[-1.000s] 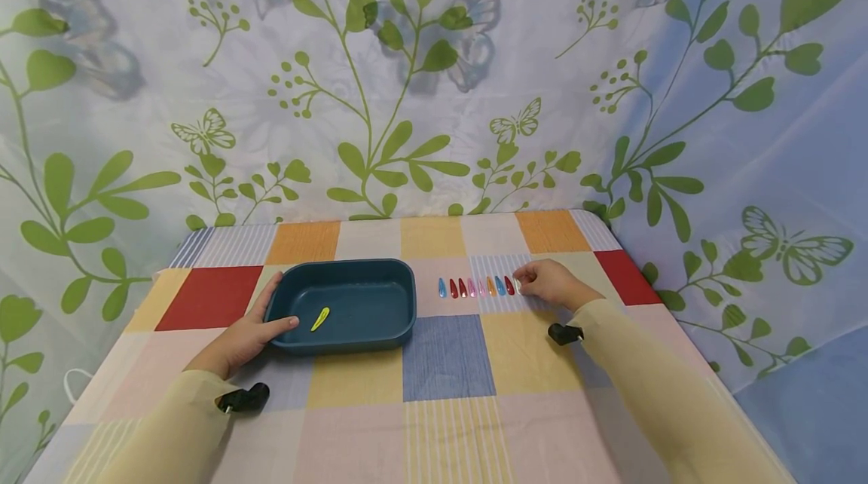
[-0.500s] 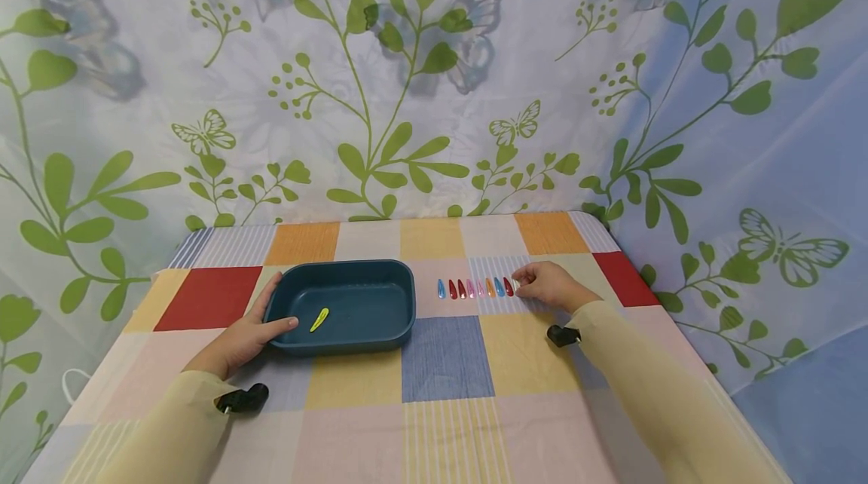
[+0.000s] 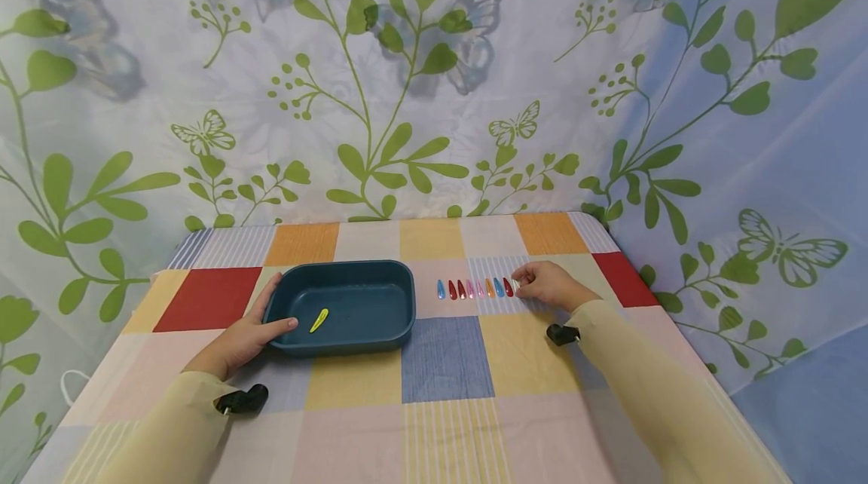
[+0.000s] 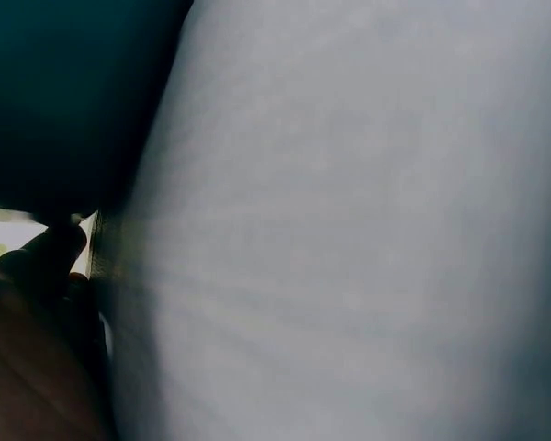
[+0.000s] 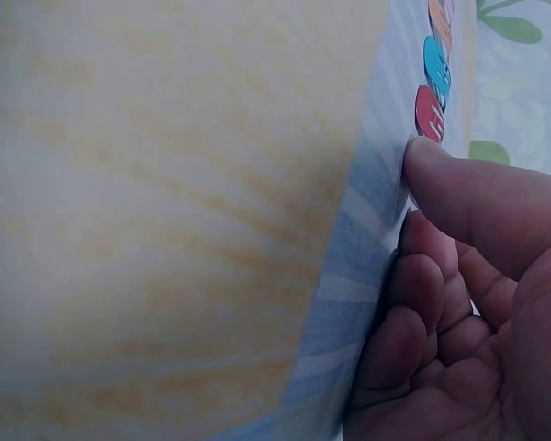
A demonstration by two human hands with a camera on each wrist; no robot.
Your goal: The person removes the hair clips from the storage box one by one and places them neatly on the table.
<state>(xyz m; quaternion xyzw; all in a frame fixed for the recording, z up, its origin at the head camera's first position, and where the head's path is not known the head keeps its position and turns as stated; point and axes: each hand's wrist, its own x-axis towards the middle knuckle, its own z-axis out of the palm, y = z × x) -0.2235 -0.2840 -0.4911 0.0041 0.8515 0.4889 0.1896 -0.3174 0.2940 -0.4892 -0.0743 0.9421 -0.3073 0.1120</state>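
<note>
My left hand (image 3: 246,333) rests against the left end of a dark teal tray (image 3: 403,329), its fingers straight along the outer wall and its thumb reaching over the near corner. Inside the tray lies one yellow hair clip (image 3: 319,320). To the tray's right, several hair clips stand in a row, from a blue clip (image 3: 441,289) to a dark red clip (image 3: 508,287). At the row's right end, my right hand (image 3: 552,286) pinches a white hair clip (image 3: 516,285), mostly hidden by the fingers. In the right wrist view, the thumb (image 5: 468,188) sits just beside the red clip (image 5: 428,114).
A patchwork cloth (image 3: 447,359) covers the table. Behind and to the right hangs a curtain (image 3: 434,92) with leaves and butterflies. A black wrist camera (image 3: 244,399) sits on the left sleeve, another wrist camera (image 3: 563,334) on the right one.
The right hand's fingers have shifted very slightly at the white clip. The left hand, the tray and the row of clips stay as they were.
</note>
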